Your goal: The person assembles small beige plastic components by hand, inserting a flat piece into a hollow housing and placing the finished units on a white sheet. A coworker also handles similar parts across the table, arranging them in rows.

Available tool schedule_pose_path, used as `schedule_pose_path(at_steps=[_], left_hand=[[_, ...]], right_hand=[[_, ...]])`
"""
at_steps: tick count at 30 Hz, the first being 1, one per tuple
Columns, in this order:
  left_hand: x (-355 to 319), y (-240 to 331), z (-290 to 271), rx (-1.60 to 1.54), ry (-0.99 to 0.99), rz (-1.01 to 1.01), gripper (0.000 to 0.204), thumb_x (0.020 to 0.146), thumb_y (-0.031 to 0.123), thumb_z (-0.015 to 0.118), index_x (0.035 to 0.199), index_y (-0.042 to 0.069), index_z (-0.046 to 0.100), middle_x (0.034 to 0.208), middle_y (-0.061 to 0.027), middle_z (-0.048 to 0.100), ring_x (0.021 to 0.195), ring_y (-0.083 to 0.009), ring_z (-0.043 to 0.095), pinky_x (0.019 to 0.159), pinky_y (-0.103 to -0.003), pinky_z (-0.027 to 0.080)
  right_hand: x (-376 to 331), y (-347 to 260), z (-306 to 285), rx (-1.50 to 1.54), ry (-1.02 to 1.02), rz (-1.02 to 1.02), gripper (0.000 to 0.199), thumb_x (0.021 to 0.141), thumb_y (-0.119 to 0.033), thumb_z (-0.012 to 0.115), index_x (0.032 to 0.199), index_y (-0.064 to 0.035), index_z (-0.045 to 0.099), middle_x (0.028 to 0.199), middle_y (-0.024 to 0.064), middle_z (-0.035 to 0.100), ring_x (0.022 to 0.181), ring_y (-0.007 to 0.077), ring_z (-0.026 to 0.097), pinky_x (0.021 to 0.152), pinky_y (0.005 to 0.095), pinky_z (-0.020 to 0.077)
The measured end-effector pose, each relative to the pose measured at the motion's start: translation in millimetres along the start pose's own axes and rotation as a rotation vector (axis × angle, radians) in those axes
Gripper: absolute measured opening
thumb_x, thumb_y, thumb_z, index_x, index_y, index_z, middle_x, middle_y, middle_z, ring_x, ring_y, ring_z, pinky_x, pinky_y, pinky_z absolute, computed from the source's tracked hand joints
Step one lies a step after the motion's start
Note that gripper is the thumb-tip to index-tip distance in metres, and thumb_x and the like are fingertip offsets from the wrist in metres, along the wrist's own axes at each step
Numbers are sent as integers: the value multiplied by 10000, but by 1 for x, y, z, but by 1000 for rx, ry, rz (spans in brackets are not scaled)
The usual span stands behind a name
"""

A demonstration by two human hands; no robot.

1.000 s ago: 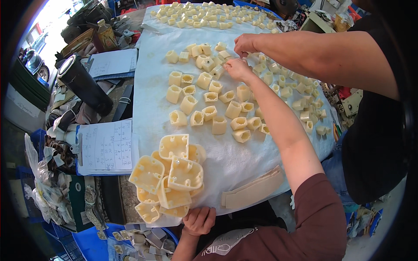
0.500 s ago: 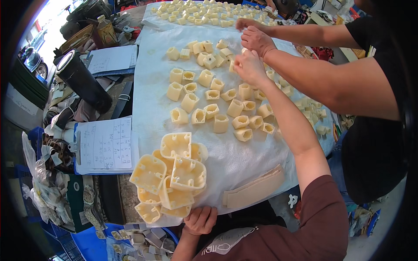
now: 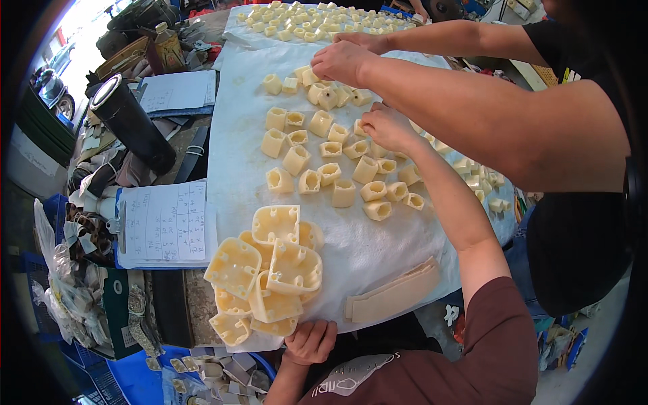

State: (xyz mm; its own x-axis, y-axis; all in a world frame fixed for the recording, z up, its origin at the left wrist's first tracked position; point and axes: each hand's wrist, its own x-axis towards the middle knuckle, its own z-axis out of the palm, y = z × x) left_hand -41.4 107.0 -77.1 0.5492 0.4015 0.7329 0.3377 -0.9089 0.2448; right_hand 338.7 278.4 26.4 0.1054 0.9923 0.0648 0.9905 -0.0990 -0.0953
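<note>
My left hand (image 3: 311, 342) rests at the table's near edge, fingers curled into a fist with no object showing in it. Just beyond it rises a heap of large cream plastic shells (image 3: 295, 268), open-faced with small posts inside. Farther off, my right hand (image 3: 391, 128) reaches over rows of smaller hollow cream plastic pieces (image 3: 343, 193). Its fingers are bent and pressed against one hollow piece (image 3: 359, 127), which they partly cover. Both kinds of parts lie on a white sheet (image 3: 236, 135).
A co-worker's hands (image 3: 341, 62) and bare forearms cross the table from the right, beyond my right hand. Flat beige strips (image 3: 393, 290) lie near the front edge. To the left are a clipboard (image 3: 162, 226), a black tumbler (image 3: 131, 125) and a blue tub (image 3: 138, 378) of scraps.
My right hand has moved away from the co-worker's hands, slightly nearer me, down to the hollow pieces. The co-worker's hands have shifted left over the far cluster. My left hand stays put.
</note>
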Motion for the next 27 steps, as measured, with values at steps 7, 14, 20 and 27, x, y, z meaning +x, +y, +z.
schedule_pose_path(at_steps=[7, 14, 20, 27], left_hand=[[-1, 1, -1, 22, -14, -9, 196, 677, 82, 616, 847, 178, 608, 791, 29, 578, 720, -154, 518, 678, -305, 394], [-2, 0, 1, 11, -18, -5, 193, 674, 96, 624, 844, 188, 616, 802, 38, 577, 735, -153, 517, 683, -301, 394], [-3, 0, -1, 28, -15, 3, 192, 671, 97, 624, 841, 186, 629, 805, 40, 578, 733, -151, 518, 666, -293, 400], [-2, 0, 0, 15, 9, -3, 173, 667, 83, 618, 816, 171, 634, 800, 28, 577, 723, -157, 520, 671, -303, 399]], right_hand=[[14, -5, 10, 303, 139, 170, 257, 869, -264, 577, 1000, -52, 640, 878, 110, 614, 823, 247, 589, 758, 369, 452], [54, 20, 32, 302, 138, 147, 303, 871, -309, 587, 1028, -51, 616, 909, 108, 621, 881, 233, 582, 784, 367, 434], [45, -23, 11, 197, -3, 168, 308, 891, -304, 573, 1029, -34, 624, 840, 71, 616, 794, 175, 579, 717, 329, 450], [-37, -51, -24, 1672, -178, 213, 382, 957, -347, 476, 1087, -15, 614, 839, 36, 597, 807, 153, 557, 726, 321, 442]])
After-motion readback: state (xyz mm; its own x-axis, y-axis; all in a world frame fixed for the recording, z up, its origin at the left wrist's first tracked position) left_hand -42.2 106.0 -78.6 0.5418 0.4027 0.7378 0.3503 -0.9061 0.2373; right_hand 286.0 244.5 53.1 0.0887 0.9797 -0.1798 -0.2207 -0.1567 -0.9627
